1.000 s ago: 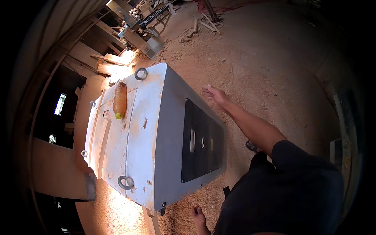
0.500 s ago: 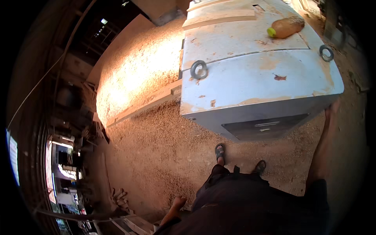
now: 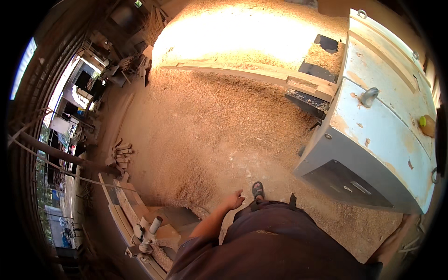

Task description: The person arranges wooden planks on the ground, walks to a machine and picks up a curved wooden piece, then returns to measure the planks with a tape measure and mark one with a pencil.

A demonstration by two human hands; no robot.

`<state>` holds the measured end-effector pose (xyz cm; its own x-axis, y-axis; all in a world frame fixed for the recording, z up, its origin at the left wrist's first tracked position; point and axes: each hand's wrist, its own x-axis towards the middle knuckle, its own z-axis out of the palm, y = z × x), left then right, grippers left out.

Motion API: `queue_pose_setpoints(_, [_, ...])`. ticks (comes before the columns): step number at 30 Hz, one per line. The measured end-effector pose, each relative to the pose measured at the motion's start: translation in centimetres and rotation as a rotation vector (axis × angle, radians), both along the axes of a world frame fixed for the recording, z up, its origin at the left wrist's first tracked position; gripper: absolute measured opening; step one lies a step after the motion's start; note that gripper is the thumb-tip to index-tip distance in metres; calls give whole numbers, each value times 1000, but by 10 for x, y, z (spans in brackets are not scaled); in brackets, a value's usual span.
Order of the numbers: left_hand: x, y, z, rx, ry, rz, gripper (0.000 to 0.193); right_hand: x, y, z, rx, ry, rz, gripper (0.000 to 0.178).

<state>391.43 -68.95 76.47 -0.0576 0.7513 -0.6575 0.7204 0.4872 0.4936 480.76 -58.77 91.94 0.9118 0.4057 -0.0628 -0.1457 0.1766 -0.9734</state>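
My left hand (image 3: 234, 199) hangs low in front of my body, over the shavings-strewn floor. Its fingers are loosely bent, a little apart, and nothing is in them. On the right, my right arm reaches to the lower near corner of a big pale-blue metal machine (image 3: 322, 156), which looks like a wood planer. The right hand (image 3: 410, 219) is at that corner, its fingers hidden. A long wooden beam (image 3: 261, 72) with cut-out recesses extends left from the machine's side over a dark metal bed (image 3: 305, 103).
Brightly lit wood shavings (image 3: 224, 35) are heaped behind the beam. A metal eye bolt (image 3: 369, 97), a wood strip (image 3: 387, 60) and a bottle with a yellow-green cap (image 3: 425, 125) are on the machine's top. Lower left stands a wooden bench with a clamp-like fitting (image 3: 147, 235); offcuts (image 3: 122, 154) lie beyond.
My view has swung left, so the machine now sits farther right and the whole beam shows. My left hand has come up and forward. The right hand stays by the machine's corner.
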Motion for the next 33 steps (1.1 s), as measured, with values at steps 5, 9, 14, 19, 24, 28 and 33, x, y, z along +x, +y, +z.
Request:
queue_pose_setpoints(5, [-69, 15, -13, -16, 14, 218, 65, -40, -38, -31, -31, 25, -39, 36])
queue_pose_setpoints(9, [-120, 1, -42, 13, 22, 391, 63, -122, -86, -131, -65, 230, 34, 38])
queue_pose_setpoints(14, [-170, -50, -95, 84, -60, 707, 62, -375, -72, -263, -648, 611, 785, 24])
queue_pose_setpoints(19, [-199, -66, -85, 89, -61, 781, 60, -652, 96, -169, -717, 197, 1465, 41])
queue_pose_setpoints(24, [-210, -34, -84, 284, -67, 901, 57, -767, 269, -88, -69, 686, 1307, 45])
queue_pose_setpoints(28, [-204, 2, -60, 326, -248, 1095, 52, -840, 354, -54, 71, 828, 977, 96])
queue_pose_setpoints(33, [-238, 14, -85, 313, -246, 1136, 53, -874, 434, -47, 177, 997, 784, 110])
